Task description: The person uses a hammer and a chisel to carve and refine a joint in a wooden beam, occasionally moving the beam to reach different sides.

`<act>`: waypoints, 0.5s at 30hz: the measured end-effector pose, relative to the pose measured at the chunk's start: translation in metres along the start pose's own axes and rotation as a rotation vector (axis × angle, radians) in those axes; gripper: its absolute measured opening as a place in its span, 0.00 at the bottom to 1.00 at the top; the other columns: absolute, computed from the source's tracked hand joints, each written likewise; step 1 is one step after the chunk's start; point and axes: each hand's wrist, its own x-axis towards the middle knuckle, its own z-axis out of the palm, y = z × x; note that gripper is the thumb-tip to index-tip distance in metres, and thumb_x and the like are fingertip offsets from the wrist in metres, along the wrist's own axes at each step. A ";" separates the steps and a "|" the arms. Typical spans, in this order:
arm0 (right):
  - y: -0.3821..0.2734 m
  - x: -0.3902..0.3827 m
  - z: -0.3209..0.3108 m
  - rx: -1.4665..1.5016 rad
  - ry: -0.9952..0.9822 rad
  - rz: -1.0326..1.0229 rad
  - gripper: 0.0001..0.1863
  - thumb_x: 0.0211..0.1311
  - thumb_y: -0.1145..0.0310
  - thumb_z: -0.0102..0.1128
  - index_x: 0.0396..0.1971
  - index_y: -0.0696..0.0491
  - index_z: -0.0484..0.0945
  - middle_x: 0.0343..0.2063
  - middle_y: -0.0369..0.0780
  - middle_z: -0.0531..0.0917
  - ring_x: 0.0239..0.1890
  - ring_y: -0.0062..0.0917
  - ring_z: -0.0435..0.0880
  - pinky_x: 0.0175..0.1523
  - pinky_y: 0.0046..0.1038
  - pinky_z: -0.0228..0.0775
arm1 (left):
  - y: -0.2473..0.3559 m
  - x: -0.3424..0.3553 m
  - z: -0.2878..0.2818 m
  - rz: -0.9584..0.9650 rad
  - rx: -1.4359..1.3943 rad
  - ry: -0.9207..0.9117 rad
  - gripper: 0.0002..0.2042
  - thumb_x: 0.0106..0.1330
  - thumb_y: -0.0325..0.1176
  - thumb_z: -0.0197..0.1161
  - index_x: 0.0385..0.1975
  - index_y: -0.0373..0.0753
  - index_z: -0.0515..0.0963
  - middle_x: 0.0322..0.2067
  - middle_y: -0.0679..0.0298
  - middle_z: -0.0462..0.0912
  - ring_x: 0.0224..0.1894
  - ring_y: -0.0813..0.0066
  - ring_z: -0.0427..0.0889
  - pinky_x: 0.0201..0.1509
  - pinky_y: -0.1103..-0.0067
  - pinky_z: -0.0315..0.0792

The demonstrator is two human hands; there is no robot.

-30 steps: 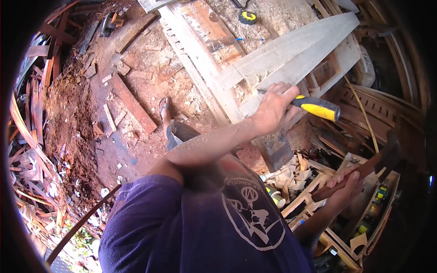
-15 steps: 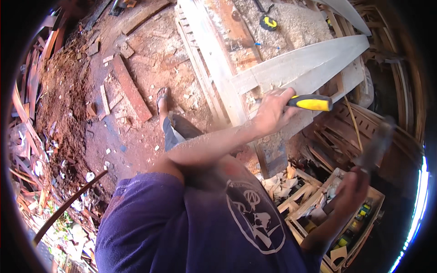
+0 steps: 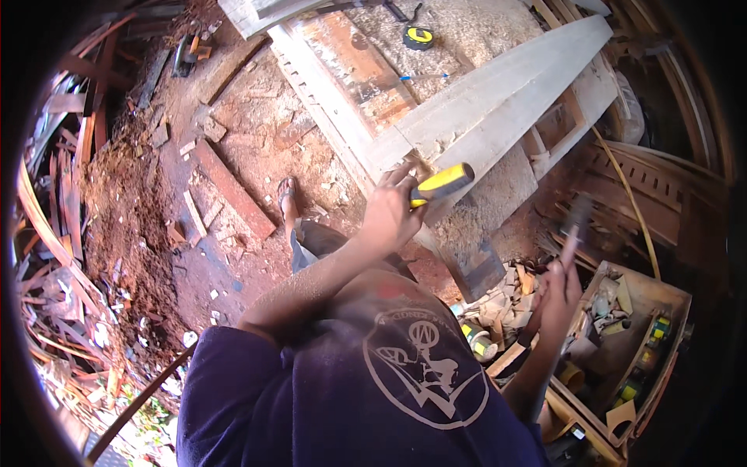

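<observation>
My left hand (image 3: 389, 214) is closed round a chisel (image 3: 445, 182) with a yellow and black handle. The handle points up to the right; the blade is mostly hidden by my fingers, close to a notch at the near end of a pale, tapered board (image 3: 506, 93). Off to the right, my right hand (image 3: 562, 289) grips what looks like a hammer (image 3: 577, 222). Its head is smeared by motion and stands apart from the chisel.
On the sawdust-covered bench lie a tape measure (image 3: 419, 37) and a blue pen (image 3: 424, 77). A wooden box (image 3: 677, 311) with tools and bottles stands at lower right, beside wood offcuts (image 3: 498, 300). A reddish plank (image 3: 233, 187) lies on the littered floor.
The whole view has shifted. My left hand and the chisel are now nearer the board's near end. My right hand has swung the hammer inward, toward the chisel.
</observation>
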 end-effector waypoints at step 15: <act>0.105 0.050 0.051 -0.175 -0.154 0.096 0.15 0.72 0.58 0.60 0.39 0.58 0.76 0.21 0.41 0.79 0.19 0.30 0.81 0.27 0.34 0.68 | 0.009 0.000 0.006 0.227 0.131 -0.214 0.14 0.54 0.24 0.70 0.42 0.32 0.81 0.57 0.41 0.81 0.42 0.41 0.87 0.51 0.61 0.82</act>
